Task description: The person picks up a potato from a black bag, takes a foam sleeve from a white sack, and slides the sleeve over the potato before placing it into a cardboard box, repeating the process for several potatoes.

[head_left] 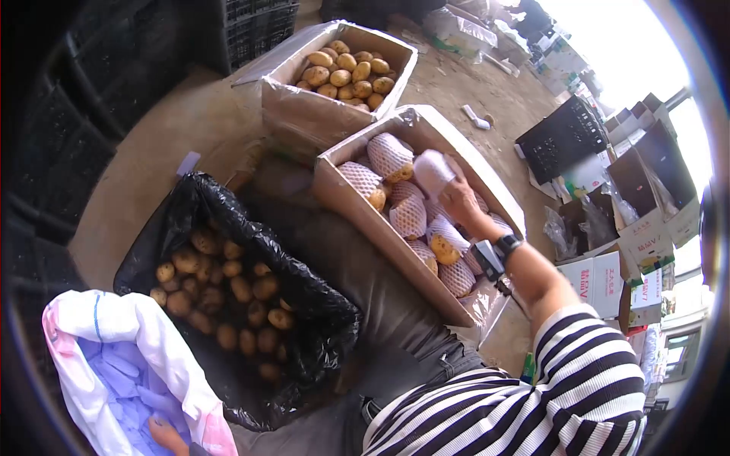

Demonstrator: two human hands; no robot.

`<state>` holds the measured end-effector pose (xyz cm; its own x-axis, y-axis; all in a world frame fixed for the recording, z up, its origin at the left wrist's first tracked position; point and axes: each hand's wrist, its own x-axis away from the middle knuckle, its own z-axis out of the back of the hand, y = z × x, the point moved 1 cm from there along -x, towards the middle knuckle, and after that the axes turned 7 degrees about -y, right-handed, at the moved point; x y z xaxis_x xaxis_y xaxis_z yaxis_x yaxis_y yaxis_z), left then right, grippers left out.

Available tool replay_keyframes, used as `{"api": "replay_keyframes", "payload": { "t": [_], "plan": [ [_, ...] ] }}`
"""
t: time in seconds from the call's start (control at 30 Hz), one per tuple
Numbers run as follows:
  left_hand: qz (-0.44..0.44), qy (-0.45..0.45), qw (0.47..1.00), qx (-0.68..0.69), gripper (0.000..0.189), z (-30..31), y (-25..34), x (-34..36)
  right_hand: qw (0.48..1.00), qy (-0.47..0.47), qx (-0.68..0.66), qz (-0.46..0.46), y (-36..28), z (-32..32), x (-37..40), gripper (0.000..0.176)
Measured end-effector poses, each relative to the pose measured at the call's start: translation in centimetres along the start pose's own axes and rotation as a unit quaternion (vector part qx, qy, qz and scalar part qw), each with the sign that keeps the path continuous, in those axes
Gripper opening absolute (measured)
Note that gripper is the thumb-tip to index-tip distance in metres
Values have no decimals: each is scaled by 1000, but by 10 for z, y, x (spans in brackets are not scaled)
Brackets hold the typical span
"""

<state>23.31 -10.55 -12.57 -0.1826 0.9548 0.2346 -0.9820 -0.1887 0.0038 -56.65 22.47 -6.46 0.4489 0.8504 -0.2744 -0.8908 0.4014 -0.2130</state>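
Observation:
My right hand (461,201) is closed around a potato in a white foam net (433,171), slightly blurred, over a long cardboard box (380,247). Inside that box lie several net-wrapped potatoes (391,158), some with a bare yellow end showing. At the lower left, my left hand (166,435) reaches into a white sack (163,338) filled with lilac foam nets (122,384). Its fingers are mostly hidden, so their grip does not show. Between the sack and the box stands a crate lined with a black plastic bag (304,304), holding loose bare potatoes (242,289).
A second cardboard box (304,114) of bare potatoes stands beyond the first. Black plastic crates (262,38) are stacked at the far left. On the right are another black crate (563,140) and printed cartons (597,281). A white scrap (476,118) lies on the dirt floor.

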Motion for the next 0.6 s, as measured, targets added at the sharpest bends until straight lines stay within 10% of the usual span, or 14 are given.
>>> {"api": "replay_keyframes", "payload": {
  "t": [0.13, 0.17, 0.3, 0.47, 0.6],
  "plan": [
    [-83, 279, 948, 129, 36, 34, 22, 21, 956, -202, 157, -144, -48, 38, -34, 15],
    [14, 240, 950, 197, 41, 73, 69, 47, 985, -146, 86, -44, -80, 41, -47, 14],
    [-137, 311, 841, 420, 26, 92, 144, 84, 940, -139, -281, 135, -235, 5, -91, 14],
    [-180, 378, 869, 264, 26, 64, 193, 87, 885, -338, -146, 285, -359, -193, -105, 50],
    [-181, 375, 859, 298, 31, 57, 186, 77, 912, -354, -206, 3, -385, -317, -151, 63]
  ]
}}
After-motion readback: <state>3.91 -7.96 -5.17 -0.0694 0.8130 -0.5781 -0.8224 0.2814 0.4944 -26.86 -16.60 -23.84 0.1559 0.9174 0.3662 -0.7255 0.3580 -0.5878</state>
